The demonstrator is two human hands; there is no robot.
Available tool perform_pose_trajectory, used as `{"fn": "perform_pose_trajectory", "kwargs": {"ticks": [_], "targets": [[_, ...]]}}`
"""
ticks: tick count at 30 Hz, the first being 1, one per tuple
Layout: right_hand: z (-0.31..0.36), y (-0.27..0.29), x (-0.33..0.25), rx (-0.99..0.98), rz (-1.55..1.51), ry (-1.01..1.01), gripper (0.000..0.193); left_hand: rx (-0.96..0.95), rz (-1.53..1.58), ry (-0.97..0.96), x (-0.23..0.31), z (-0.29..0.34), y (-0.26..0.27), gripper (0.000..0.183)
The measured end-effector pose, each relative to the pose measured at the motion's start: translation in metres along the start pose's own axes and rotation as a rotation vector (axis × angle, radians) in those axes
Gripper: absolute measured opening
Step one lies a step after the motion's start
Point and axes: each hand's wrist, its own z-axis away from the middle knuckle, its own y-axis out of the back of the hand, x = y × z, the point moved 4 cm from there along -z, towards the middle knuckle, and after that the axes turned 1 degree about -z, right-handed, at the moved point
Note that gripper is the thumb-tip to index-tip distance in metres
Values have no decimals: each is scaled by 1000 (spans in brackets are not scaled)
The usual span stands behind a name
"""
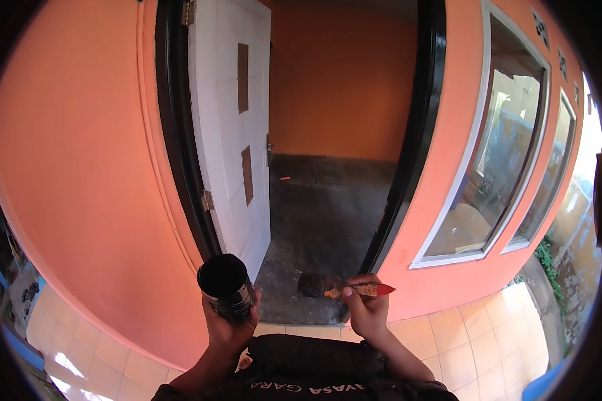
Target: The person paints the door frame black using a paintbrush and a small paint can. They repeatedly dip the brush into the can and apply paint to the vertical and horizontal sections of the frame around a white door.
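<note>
A dark paint can (231, 302), its open top facing up and black inside, rests in my left hand (222, 329), with the fingers wrapped round its lower part. In my right hand (369, 313) is a paintbrush (368, 289) held level, its red handle tip pointing right and its dark bristles to the left. The bristles are apart from the can and hang in front of the doorway's dark floor. A black door frame (430, 100) surrounds the doorway; its right post looks glossy and comes down close behind my right hand.
A white door (224, 87) with two brown strips stands open inward at the left of the doorway. Salmon walls (80, 160) flank it. Right of it are white-framed windows (481, 174). Tan tiles (448, 334) cover the near floor. A small red object (285, 178) lies inside the room.
</note>
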Motion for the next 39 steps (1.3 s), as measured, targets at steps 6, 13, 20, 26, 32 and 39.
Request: {"fn": "perform_pose_trajectory", "kwargs": {"ticks": [6, 13, 20, 26, 32, 39], "targets": [[1, 2, 2, 3, 50, -14, 19, -26, 1, 14, -2, 2, -1, 82], [3, 1, 2, 3, 9, -36, 18, -21, -27, 22, -5, 1, 6, 80], [3, 2, 2, -15, 34, -19, 18, -45, -35, 30, -8, -1, 8, 80], [5, -1, 3, -13, 11, -36, 18, -57, -41, 49, -5, -2, 13, 81], [5, -2, 2, -18, 19, -58, 19, -48, 16, 81, -6, 4, 11, 81], [9, -1, 4, 0, 3, -45, 20, -34, -19, 78, -6, 5, 11, 76]]}}
